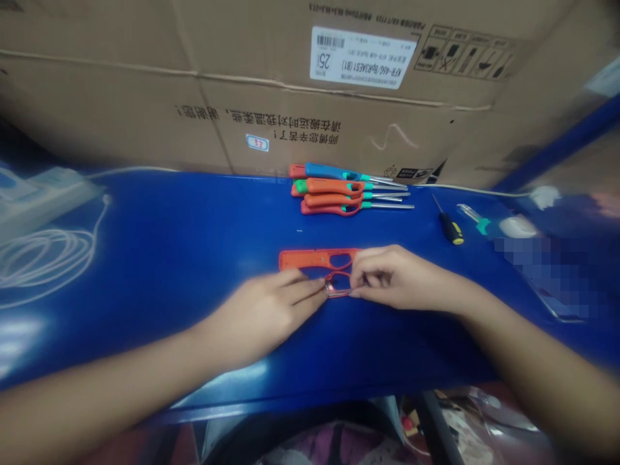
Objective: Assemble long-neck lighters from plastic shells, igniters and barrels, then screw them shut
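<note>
Between my hands lies an orange lighter casing half (340, 276) with an oval trigger opening and small metallic parts in it. My left hand (268, 309) is closed over its left portion, the fingertips pressing by the metallic parts. My right hand (400, 279) pinches at the right end of a thin silvery piece (340, 292) along the near edge; the fingers partly hide what they grip. Just beyond is a second orange casing half (307, 259), lying flat, its right end behind my right hand.
Several assembled long-nosed lighters (334, 187) lie piled against a cardboard box (217, 129). To the right are a screwdriver (450, 228), a clear tube with a green end (475, 218) and a white rounded object (518, 227). A coiled white cable (53, 252) lies left on the blue table (194, 239).
</note>
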Demonstrator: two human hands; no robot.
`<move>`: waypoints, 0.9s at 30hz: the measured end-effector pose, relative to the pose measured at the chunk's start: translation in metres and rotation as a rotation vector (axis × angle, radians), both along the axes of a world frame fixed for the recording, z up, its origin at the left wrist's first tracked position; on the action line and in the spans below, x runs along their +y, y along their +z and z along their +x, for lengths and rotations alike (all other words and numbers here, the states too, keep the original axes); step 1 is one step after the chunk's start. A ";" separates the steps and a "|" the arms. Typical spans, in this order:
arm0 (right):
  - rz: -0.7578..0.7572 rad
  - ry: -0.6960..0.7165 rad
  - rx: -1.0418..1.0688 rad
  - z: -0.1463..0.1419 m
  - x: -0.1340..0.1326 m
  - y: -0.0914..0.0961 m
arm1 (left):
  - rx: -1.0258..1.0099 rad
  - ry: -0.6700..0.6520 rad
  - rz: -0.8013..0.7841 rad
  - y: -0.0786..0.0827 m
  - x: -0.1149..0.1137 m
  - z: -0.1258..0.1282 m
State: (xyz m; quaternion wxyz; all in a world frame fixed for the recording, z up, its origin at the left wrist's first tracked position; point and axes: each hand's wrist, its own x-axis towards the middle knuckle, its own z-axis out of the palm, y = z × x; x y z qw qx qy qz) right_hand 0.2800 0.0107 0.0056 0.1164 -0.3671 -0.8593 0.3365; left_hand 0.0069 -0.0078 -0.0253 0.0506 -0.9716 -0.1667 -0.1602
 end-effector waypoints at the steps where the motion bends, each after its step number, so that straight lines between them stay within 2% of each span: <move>1: 0.013 0.006 0.005 0.000 0.000 0.000 | 0.004 0.004 0.007 0.000 -0.001 0.000; 8: 0.094 0.060 -0.006 -0.002 -0.003 0.004 | 0.037 0.021 -0.030 0.003 -0.003 0.002; 18: 0.088 0.092 0.017 0.000 -0.004 0.008 | -0.028 0.136 -0.230 0.001 -0.001 0.006; 23: 0.105 0.114 0.018 0.002 -0.003 0.008 | -0.038 0.127 -0.213 0.000 -0.002 0.004; 27: 0.101 0.120 -0.013 0.002 -0.003 0.009 | -0.058 0.092 -0.138 0.000 -0.002 0.002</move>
